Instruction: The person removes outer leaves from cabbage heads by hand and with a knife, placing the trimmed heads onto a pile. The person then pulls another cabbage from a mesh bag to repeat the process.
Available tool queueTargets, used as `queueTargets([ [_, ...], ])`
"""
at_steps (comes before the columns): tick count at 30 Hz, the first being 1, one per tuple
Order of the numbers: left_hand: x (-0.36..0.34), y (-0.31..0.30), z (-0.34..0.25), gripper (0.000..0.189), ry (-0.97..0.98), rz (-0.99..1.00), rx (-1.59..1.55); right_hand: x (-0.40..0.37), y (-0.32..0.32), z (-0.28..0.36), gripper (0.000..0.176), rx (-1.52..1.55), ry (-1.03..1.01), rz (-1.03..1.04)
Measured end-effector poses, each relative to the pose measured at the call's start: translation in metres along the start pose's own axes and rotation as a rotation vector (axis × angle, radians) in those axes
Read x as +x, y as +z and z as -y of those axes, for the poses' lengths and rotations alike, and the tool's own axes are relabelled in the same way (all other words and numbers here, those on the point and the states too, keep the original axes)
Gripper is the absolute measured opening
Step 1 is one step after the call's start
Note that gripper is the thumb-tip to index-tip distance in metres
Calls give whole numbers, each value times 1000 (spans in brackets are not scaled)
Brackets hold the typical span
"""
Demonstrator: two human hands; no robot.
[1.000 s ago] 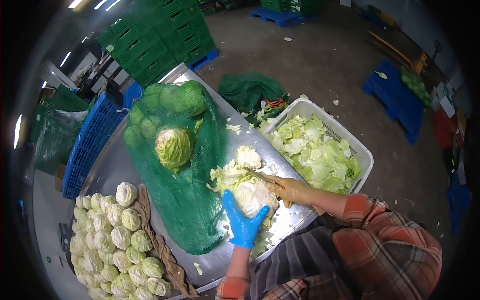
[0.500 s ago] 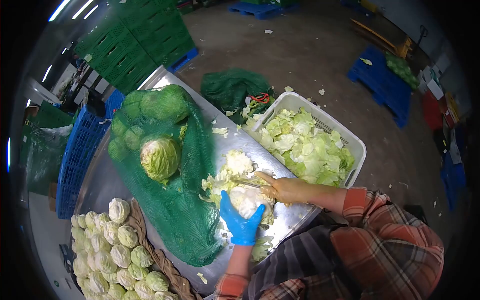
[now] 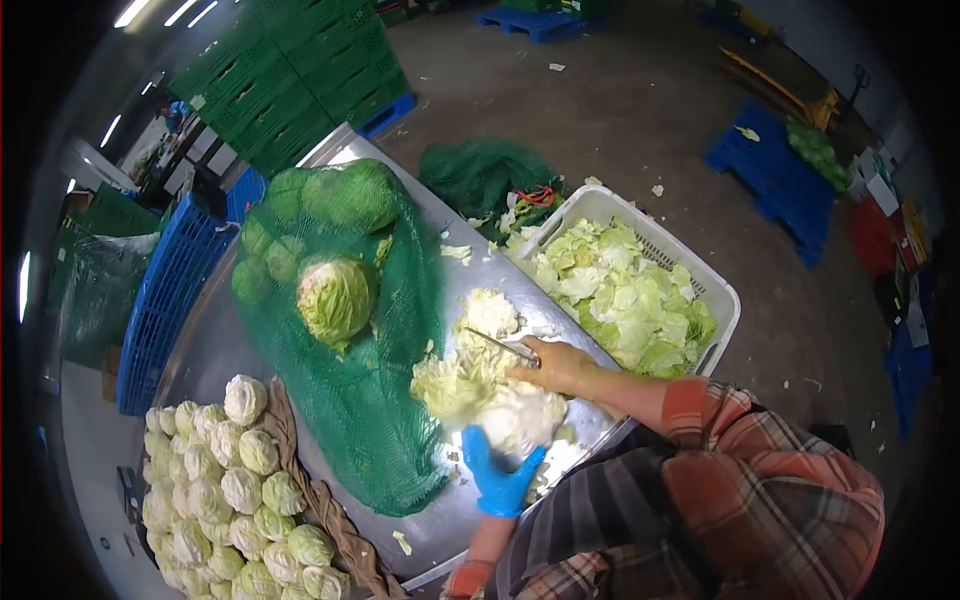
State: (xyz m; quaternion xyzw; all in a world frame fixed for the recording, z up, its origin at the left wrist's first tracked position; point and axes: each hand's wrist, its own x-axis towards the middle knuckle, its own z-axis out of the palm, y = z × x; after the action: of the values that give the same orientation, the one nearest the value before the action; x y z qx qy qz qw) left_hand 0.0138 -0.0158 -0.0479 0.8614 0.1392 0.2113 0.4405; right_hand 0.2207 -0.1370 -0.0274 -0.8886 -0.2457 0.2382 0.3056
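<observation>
My right hand, bare, is closed round the handle of a knife, whose blade points up and left over cut leaves. My left hand, in a blue glove, has its thumb and fingers spread at the lower edge of a pale cabbage on the metal table. Loose leaves lie to the left of that cabbage, and a pale trimmed piece lies above it. A whole cabbage rests on the green net bag, which holds several more cabbages.
A white crate of leaves stands beyond the table's right edge. Trimmed cabbages are piled at lower left beside a brown cloth. Green crates, blue pallets and a distant person are farther back.
The knife blade has swung upward, away from the cabbage. My left hand has moved down to the cabbage's lower edge. The whole view has shifted slightly.
</observation>
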Motion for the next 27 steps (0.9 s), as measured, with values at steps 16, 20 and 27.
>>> queueTargets([
  [16,22,13,-20,65,-638,-189,-260,-15,-23,44,66,-108,-138,179],
  [20,18,2,-35,64,-457,-118,-51,14,-5,10,66,-36,29,199],
  [27,-3,-19,-21,60,-846,-317,-871,-2,-37,5,90,61,88,143],
])
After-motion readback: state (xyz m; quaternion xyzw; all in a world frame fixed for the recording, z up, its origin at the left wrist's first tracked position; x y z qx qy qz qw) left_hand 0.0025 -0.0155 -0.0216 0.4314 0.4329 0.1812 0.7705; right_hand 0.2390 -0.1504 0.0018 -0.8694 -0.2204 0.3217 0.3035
